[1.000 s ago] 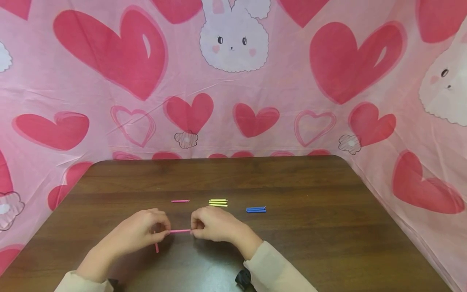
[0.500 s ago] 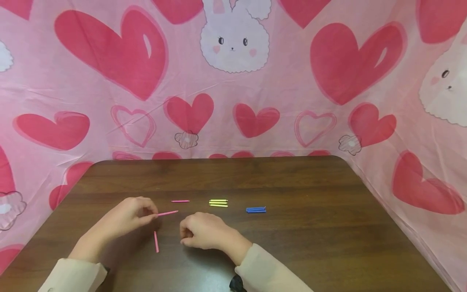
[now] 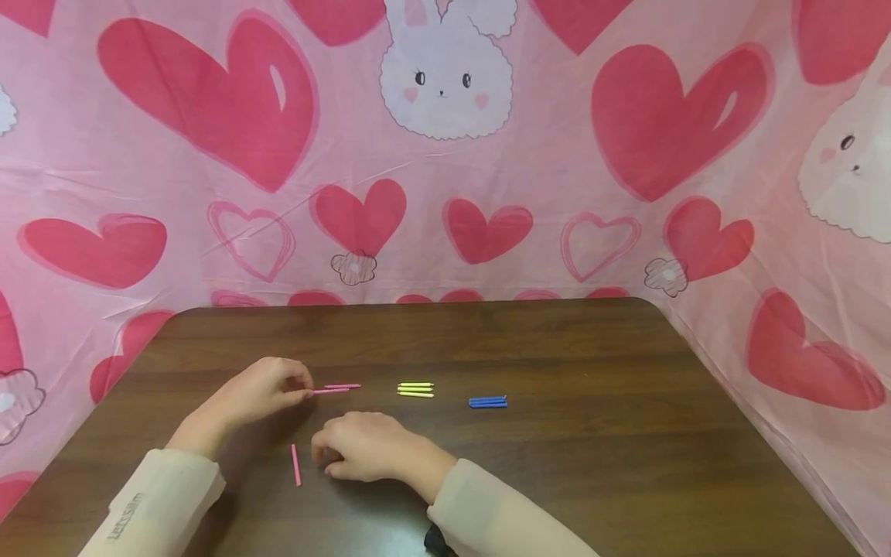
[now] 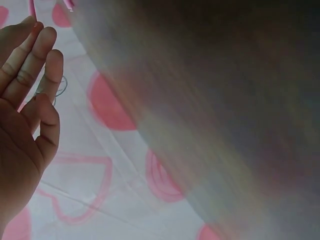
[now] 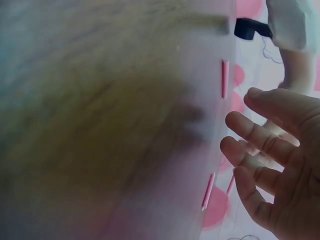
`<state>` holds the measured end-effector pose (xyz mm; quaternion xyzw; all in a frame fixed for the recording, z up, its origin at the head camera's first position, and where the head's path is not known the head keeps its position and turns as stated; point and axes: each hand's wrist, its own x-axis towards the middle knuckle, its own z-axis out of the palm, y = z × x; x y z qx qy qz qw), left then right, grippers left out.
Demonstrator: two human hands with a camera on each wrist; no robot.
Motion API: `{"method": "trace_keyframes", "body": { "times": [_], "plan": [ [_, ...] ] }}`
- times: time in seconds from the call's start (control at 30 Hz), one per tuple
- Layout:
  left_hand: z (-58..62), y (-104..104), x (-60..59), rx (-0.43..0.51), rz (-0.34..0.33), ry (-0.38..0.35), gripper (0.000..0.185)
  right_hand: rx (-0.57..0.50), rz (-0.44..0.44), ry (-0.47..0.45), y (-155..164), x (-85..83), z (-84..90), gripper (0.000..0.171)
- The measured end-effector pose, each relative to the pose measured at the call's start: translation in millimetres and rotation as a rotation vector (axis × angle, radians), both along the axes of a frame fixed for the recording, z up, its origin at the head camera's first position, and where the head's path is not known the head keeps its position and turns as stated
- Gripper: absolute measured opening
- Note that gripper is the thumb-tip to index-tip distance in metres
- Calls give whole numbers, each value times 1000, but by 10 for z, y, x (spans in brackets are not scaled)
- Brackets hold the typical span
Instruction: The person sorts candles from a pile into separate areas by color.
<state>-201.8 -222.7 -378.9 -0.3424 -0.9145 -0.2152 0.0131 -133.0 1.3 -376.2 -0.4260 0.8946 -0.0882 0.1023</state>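
Observation:
My left hand pinches a thin pink stick by its left end, between thumb and fingertips. This stick points right and lies close beside a second pink stick, almost parallel to it. In the left wrist view the pinched stick sticks up from the fingertips. A third pink stick lies on the table nearer me, pointing away from me. Just to the right of that one hovers my right hand, its fingers loosely bent with nothing between them, as the right wrist view also shows.
Three yellow sticks lie side by side on the dark wooden table. Farther right is a small bundle of blue sticks. A pink cloth with hearts and rabbits hangs behind the table's far edge.
My left hand has carried the pinched pink stick away from me, up to the far pink one. My right hand has let go of its other end and drifted left.

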Motion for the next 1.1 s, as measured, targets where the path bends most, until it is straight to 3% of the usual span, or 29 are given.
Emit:
{"method": "trace_keyframes", "body": {
  "times": [0.13,0.33,0.6,0.77,1.1],
  "plan": [
    [-10,18,-81,-4,8,-15,8,6,13,-17,-70,-7,-3,17],
    [-44,64,-164,-19,14,-56,7,23,-70,-17,-197,-15,-11,3],
    [-43,123,-237,-34,0,-91,7,56,-161,-44,-371,1,-26,31],
    [-27,149,-275,-67,-15,-92,9,66,-219,-56,-441,-9,-40,34],
    [-61,176,-303,-85,-15,-138,8,97,-251,-28,-524,12,-67,33]
  ]
}}
